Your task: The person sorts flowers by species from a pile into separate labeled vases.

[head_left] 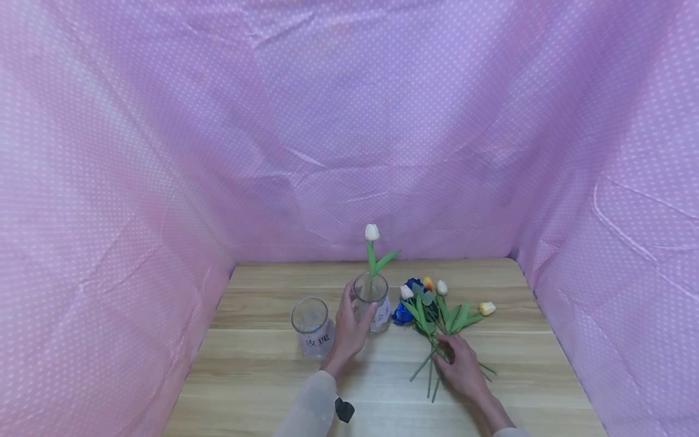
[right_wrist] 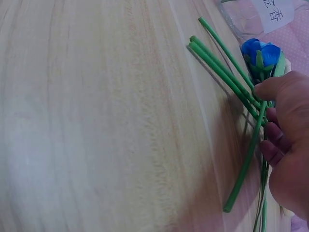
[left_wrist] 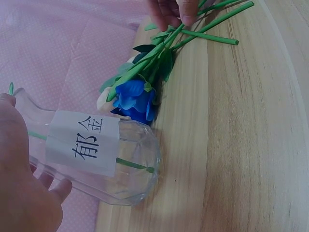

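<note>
My left hand grips a clear glass vase with a white paper label bearing Chinese characters. One white tulip with green leaves stands in it, its stem visible through the glass in the left wrist view. To the right, a loose pile of artificial flowers lies on the table: blue roses, white tulips and a yellow one. My right hand is at their green stems, thumb and curled fingers pinching among them. Its palm hides part of the bunch.
A second labelled glass vase stands left of my left hand. All of this is on a wooden table, enclosed at the back and sides by pink dotted cloth. A small black object shows beside the left sleeve.
</note>
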Motion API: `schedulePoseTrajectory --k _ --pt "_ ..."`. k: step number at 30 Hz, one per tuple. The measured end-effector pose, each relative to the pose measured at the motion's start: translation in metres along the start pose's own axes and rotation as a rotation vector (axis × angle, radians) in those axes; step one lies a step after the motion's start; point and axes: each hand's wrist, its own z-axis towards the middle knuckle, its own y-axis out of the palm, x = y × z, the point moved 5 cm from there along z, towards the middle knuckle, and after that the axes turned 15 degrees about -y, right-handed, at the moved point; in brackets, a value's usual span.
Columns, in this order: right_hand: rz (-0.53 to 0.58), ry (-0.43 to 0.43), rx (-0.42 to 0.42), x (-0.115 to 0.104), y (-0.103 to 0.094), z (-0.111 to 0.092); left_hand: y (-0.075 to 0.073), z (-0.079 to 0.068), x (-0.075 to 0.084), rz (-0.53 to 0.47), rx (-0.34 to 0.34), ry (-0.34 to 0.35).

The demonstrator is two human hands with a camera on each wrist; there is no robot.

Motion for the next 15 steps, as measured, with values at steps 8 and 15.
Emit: schedulePoseTrajectory --k 8,15 --pt "0.024 0.008 0.006 0.0029 0.0022 -0.0007 0.0007 0.0003 -0.0018 -0.009 -0.005 -0.005" --pt "0.037 0.014 0.013 0.0014 0.0012 -0.0024 0.0008 0.0006 -0.0017 0.003 0.001 -0.006"
